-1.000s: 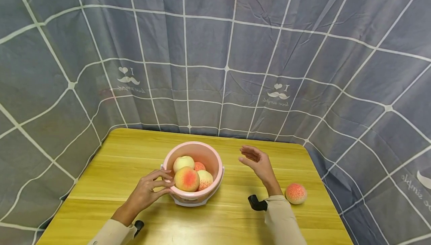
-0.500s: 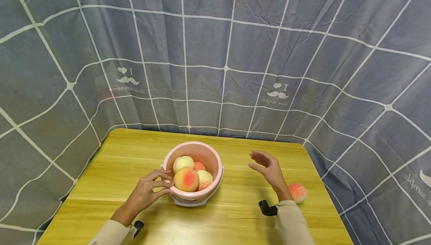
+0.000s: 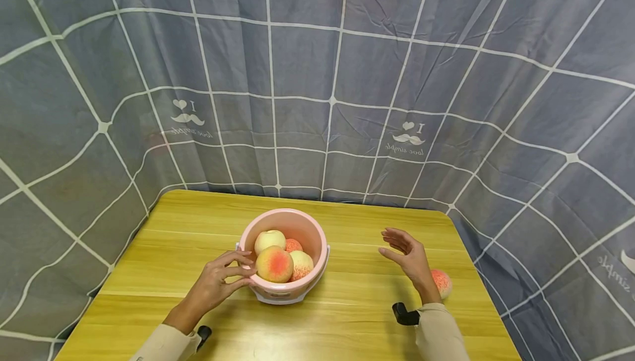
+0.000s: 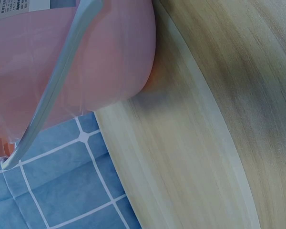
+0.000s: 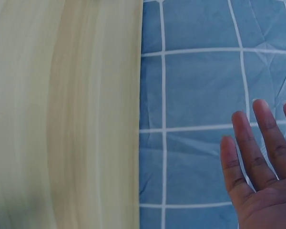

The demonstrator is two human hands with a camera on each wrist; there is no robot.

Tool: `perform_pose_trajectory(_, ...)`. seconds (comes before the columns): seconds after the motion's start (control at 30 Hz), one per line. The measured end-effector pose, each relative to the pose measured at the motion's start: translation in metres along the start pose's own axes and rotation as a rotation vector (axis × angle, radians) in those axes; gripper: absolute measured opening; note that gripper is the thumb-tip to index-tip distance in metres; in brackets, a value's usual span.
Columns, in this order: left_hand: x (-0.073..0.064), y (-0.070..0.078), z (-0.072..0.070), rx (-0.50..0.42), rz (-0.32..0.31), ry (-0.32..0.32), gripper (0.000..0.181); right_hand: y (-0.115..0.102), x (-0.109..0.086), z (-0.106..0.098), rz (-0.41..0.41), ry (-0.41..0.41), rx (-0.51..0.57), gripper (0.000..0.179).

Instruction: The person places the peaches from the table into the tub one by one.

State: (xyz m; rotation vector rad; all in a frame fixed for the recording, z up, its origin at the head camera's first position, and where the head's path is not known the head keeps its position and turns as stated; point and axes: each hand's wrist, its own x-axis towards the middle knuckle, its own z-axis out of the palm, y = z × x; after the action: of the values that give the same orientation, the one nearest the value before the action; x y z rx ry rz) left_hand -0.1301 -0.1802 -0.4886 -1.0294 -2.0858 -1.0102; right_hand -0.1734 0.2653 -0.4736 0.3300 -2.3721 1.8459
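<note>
A pink bucket (image 3: 317, 229) stands on the table with several peaches inside. Uppermost among them is a yellow peach with a red blush (image 3: 275, 264); a pale peach (image 3: 270, 240), a red one and a red-speckled one lie around it. My left hand (image 3: 218, 278) holds the bucket's near-left rim, fingertips at the edge and thumb lower against the outside. The left wrist view shows the bucket's side and its pale handle (image 4: 57, 86), but no hand. Nothing is in my right hand (image 3: 408, 253), raised over the table's right side with fingers loosely bent. One red-speckled peach (image 3: 442, 284) lies behind that wrist, partly hidden.
The yellow wood-grain table (image 3: 337, 328) has a grey-blue curtain (image 3: 307, 124) with white grid lines around its back and sides. Each wrist carries a black mount, such as the one (image 3: 405, 314) beside the right sleeve.
My right hand has moved right and slightly toward me, away from the bucket, and its forearm now covers part of the loose peach. The left hand and the bucket have stayed put.
</note>
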Motion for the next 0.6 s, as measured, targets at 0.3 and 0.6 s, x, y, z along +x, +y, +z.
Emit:
perform_pose_trajectory(0.3, 0.000, -0.002, 0.002, -0.007, 0.018, 0.009, 0.023, 0.014, -0.008, -0.013, 0.001, 0.045, 0.028, 0.052)
perform_pose_trajectory(0.6, -0.001, -0.001, 0.000, 0.001, 0.006, -0.001, 0.022, 0.022, -0.019, -0.025, -0.001, 0.114, 0.035, 0.049)
